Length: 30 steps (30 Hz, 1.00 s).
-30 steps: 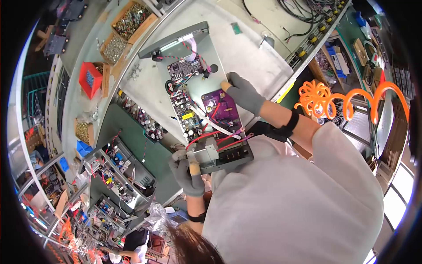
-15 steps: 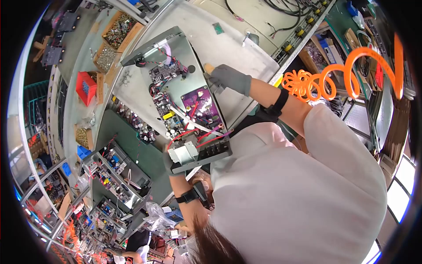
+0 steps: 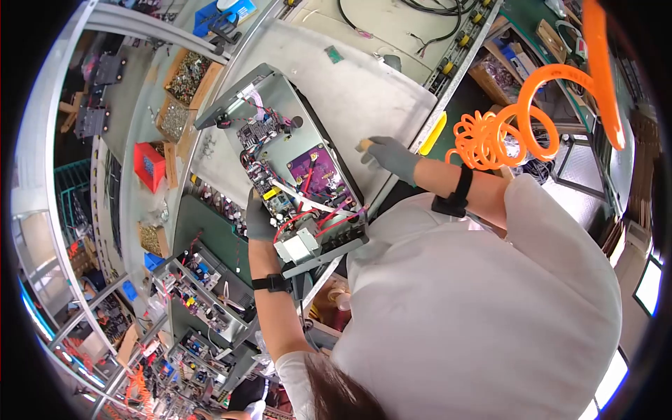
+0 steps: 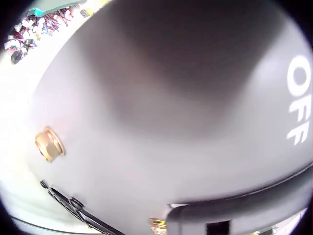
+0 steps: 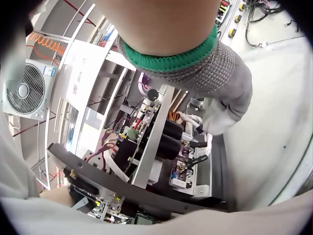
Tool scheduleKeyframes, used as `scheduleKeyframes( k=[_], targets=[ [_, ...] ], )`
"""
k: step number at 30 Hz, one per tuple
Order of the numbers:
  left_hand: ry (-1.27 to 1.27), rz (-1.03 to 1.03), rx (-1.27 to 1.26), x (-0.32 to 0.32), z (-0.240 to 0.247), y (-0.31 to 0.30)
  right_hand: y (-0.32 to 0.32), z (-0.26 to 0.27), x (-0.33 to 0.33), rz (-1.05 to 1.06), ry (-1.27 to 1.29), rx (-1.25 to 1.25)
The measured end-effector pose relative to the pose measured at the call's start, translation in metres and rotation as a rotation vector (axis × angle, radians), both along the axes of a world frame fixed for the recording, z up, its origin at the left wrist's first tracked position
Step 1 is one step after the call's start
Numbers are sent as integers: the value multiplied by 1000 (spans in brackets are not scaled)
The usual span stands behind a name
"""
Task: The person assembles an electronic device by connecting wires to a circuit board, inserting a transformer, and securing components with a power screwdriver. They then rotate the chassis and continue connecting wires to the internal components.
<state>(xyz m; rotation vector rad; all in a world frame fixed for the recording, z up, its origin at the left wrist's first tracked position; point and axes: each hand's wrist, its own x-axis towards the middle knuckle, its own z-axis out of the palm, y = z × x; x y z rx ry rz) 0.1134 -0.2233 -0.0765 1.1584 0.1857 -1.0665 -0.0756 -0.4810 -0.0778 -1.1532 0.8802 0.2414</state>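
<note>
An open grey metal chassis (image 3: 278, 98) holds circuit boards, a purple board (image 3: 318, 168), red wires and a white cable. It lies aslant at the left of the pale worktop. My gloved left hand (image 3: 260, 218) is against its left side, its fingers partly hidden by the chassis. Close up in the left wrist view is a grey panel (image 4: 146, 161) with the lettering OFF and brass-coloured bolts (image 4: 49, 144). To the right of the chassis is my gloved right hand (image 3: 392, 158), over the worktop, its fingers loosely extended and holding nothing. The right wrist view shows the same hand (image 5: 227, 93) with a green cuff.
A green bench (image 3: 210, 227) at the left bears bundles of connectors and another chassis (image 3: 203, 287). Beyond are a red bin (image 3: 149, 168) and boxes of screws (image 3: 185, 73). An orange coiled hose (image 3: 539, 133) hangs at the right. A small green piece (image 3: 332, 54) lies on the worktop.
My left hand has gone from the chassis's near corner forward along its left side. My right hand has left the chassis's right edge and moved away to the right. The chassis is turned slightly.
</note>
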Motion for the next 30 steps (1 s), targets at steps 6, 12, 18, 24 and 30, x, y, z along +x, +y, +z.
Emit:
scheduleKeyframes(
  k=[6, 12, 18, 24, 30],
  targets=[
    [-71, 79, -85, -18, 26, 3, -20, -2, -38, 340, 143, 36],
    [-268, 69, 384, -55, 74, -17, -23, 14, -45, 384, 166, -147],
    [-251, 283, 614, -46, 30, -19, -25, 10, -53, 438, 40, -270],
    [-46, 566, 511, -9, 7, -31, -13, -6, -58, 581, 35, -457],
    [-93, 1, 312, 5, 90, -18, 22, 15, -25, 587, -6, -232]
  ],
)
